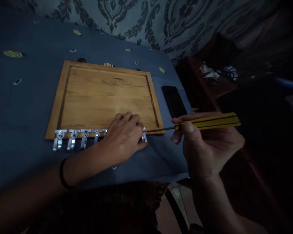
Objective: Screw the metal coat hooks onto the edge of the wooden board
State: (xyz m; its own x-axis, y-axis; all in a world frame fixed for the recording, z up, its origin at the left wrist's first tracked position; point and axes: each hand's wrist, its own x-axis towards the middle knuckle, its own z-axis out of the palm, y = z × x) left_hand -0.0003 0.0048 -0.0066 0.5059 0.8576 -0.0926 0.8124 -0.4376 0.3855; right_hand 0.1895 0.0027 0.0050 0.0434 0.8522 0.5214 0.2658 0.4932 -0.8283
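Note:
A wooden panel (107, 94) with a raised frame lies on the blue cloth. Along its near edge runs a row of silver metal hooks (85, 138), fixed side by side and overhanging the edge. My left hand (124, 136) lies over the right part of this row, fingers bent onto the panel and thumb beside the rightmost hook (144, 136); its fingertips are hidden. In my right hand (205, 143) is a screwdriver (210, 121) with a yellow and black handle, closed in the fingers. Its shaft points left, and the tip is at the rightmost hook.
A black phone (174, 101) lies right of the panel on the patterned blue cloth (34, 107). A patterned curtain or wall covering (136, 19) rises behind. Dark furniture with clutter (211, 73) stands at the right, and a tiled floor (175, 193) shows below.

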